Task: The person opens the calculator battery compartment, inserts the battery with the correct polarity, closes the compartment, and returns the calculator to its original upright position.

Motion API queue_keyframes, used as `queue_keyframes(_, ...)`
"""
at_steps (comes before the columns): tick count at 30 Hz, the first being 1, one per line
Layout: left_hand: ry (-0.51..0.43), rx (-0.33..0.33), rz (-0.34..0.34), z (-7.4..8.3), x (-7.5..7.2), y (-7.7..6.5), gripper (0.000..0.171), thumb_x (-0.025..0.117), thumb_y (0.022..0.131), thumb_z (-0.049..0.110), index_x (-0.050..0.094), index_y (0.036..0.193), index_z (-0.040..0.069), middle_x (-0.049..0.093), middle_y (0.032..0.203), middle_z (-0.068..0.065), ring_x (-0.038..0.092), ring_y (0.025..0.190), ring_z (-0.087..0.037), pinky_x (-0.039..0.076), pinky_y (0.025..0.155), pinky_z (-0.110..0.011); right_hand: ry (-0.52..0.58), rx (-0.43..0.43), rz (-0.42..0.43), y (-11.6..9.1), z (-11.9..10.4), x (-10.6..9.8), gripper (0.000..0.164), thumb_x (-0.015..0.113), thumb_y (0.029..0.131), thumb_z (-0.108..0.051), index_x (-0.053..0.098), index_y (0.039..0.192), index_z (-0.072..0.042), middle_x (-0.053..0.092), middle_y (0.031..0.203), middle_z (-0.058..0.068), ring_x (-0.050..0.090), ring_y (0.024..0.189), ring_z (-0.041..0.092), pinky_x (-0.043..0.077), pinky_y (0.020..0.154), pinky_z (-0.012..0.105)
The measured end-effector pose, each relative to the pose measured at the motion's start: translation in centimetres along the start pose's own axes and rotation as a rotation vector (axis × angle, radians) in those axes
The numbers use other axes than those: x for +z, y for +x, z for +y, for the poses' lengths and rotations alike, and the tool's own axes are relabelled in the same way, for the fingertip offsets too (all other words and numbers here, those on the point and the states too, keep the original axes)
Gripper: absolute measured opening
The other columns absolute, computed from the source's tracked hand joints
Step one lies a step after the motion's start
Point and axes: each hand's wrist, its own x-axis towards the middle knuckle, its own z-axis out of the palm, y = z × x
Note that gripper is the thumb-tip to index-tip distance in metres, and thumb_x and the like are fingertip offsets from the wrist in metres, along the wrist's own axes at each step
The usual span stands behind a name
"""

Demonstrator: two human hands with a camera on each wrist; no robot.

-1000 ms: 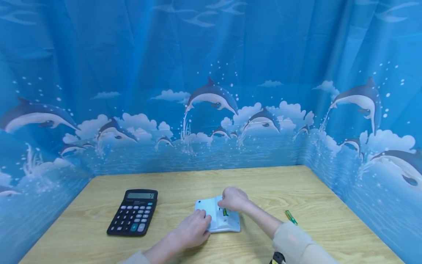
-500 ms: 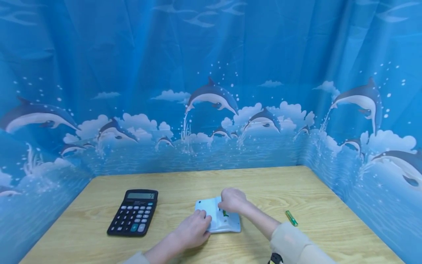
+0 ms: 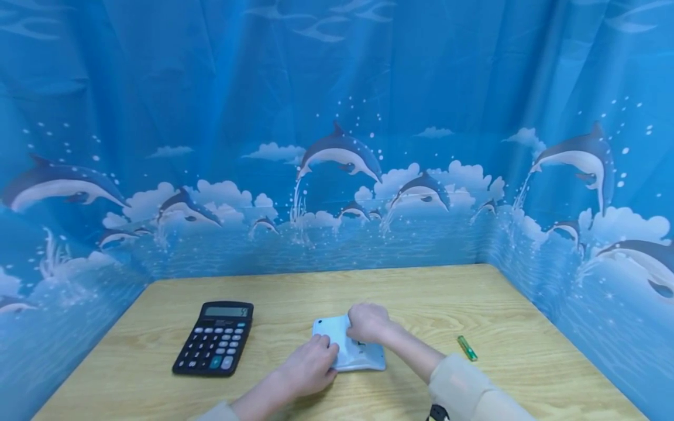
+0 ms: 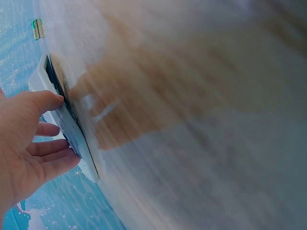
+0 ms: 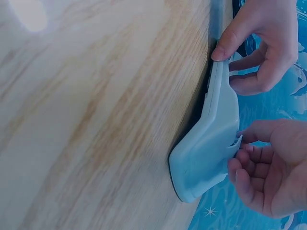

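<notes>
A light blue calculator lies face down on the table, its back turned up. My left hand grips its left part, the thumb on the near edge and the fingers on the back. Over the battery compartment, my right hand pinches a small light blue battery cover between thumb and fingers. The cover stands tilted against the back in the right wrist view. My fingers hide most of the compartment, and only a small dark part of it shows in the head view.
To the left lies a black calculator, face up with digits on its display. A loose green battery rests on the wooden table to the right. Blue dolphin-print curtains surround the table.
My right hand has shifted slightly left and down over the calculator's back. The green battery seen in the compartment earlier is now hidden. The left hand stays in place.
</notes>
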Motion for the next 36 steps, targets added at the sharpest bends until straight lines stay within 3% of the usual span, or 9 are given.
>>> queue_keyframes(7,-0.005,-0.006,0.003,0.0,0.0,0.0,0.022,0.072,0.076,0.025,0.057,0.084,0.01,0.045,0.073,0.002,0.041,0.066,-0.01,0.036,0.055,-0.02,0.054,-0.049,0.011,-0.1,0.4,0.0,0.017,0.067,0.082,-0.02,0.055,0.071,-0.013,0.048,0.06,-0.002,0.043,0.054,0.012,0.036,0.049,0.025)
queue_keyframes(15,-0.009,-0.002,0.009,0.1,0.0,0.0,0.022,0.072,0.075,0.024,0.058,0.084,0.01,0.045,0.072,0.002,0.041,0.066,-0.009,0.037,0.056,-0.019,0.071,-0.162,-0.008,-0.1,1.1,-0.2,0.021,0.066,0.082,-0.017,0.052,0.067,-0.017,0.047,0.061,-0.005,0.043,0.056,0.01,0.035,0.052,0.023)
queue_keyframes(22,-0.012,-0.007,0.006,0.0,0.1,0.0,0.022,0.072,0.075,0.025,0.058,0.084,0.01,0.045,0.072,0.002,0.041,0.066,-0.01,0.037,0.056,-0.02,0.079,-0.224,0.001,0.0,1.8,-0.4,0.012,0.066,0.08,-0.012,0.061,0.071,-0.017,0.054,0.068,-0.007,0.048,0.062,0.01,0.04,0.056,0.026)
queue_keyframes(32,0.018,0.005,0.025,0.0,0.1,0.0,0.023,0.072,0.075,0.025,0.057,0.081,0.01,0.044,0.07,0.002,0.04,0.064,-0.009,0.035,0.054,-0.02,0.112,-0.234,-0.011,0.0,2.3,-0.5,0.005,0.069,0.077,-0.011,0.066,0.077,-0.014,0.056,0.071,-0.008,0.05,0.066,0.01,0.043,0.061,0.027)
queue_keyframes(36,0.01,-0.004,0.008,0.0,0.1,0.0,0.022,0.072,0.075,0.025,0.058,0.082,0.01,0.044,0.071,0.002,0.04,0.064,-0.009,0.035,0.055,-0.019,0.114,-0.215,-0.017,-0.1,2.7,-0.8,0.012,0.073,0.073,-0.013,0.067,0.083,-0.012,0.059,0.078,-0.006,0.055,0.074,0.013,0.046,0.068,0.03)
